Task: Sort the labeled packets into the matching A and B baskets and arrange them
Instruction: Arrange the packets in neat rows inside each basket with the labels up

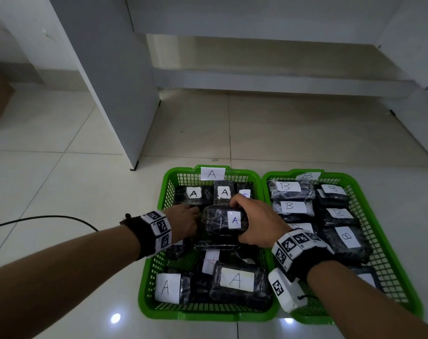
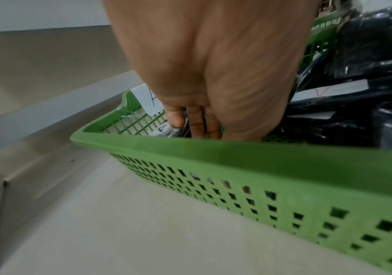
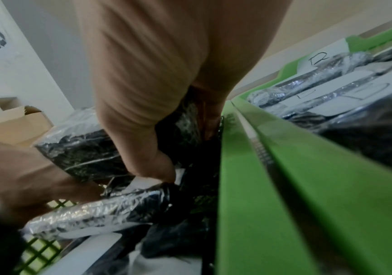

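Your right hand point(image 1: 258, 222) curled round a black, film-wrapped packet point(image 1: 224, 222) labelled A, held above the A basket point(image 1: 168, 182); your left hand point(image 1: 184, 221) touched its end, its grasp unclear. The slick wrap could have slipped, toppling it onto the loose packets beneath.

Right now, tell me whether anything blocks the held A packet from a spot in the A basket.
The right hand holds the A packet above the A basket. Other A packets lie beneath, and the left hand reaches in beside it.
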